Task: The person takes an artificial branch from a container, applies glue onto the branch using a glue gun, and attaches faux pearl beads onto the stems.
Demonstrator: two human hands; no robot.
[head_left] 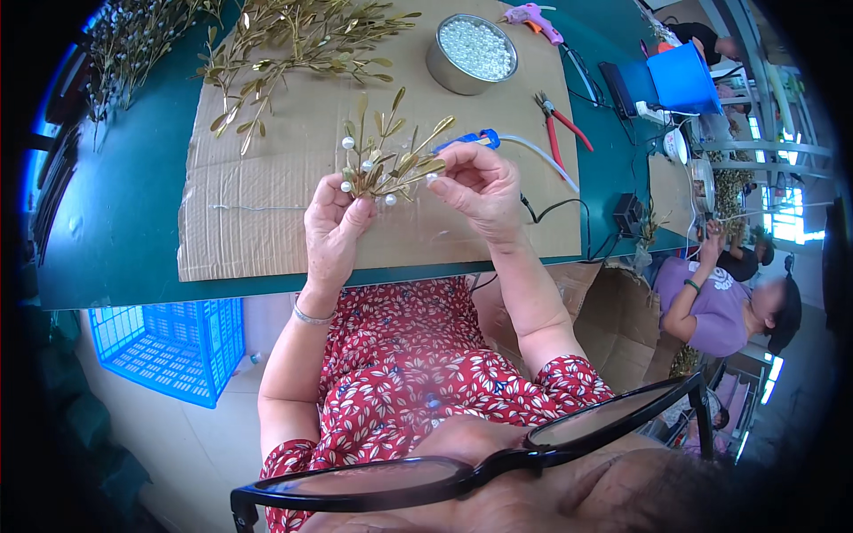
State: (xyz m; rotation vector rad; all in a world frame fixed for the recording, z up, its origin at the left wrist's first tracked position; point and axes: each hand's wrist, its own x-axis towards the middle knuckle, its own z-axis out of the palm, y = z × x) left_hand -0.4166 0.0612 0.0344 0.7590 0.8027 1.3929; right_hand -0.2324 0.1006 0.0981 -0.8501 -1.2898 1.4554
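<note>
"Head view: gold sprig (408,168), where?"
"Between left hand (332,233), pinching its base, and right hand (486,193), pinching a white bead (432,177) at its right. Cardboard (267,242) beneath, on green table (115,231)."

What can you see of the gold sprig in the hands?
The gold sprig has thin stems, slim metallic-looking leaves and several white, pearly beads. It is held over the cardboard, leaves fanning upward and rightward. The left hand pinches its lower end; the right hand is at its right edge, contact unclear.
</note>
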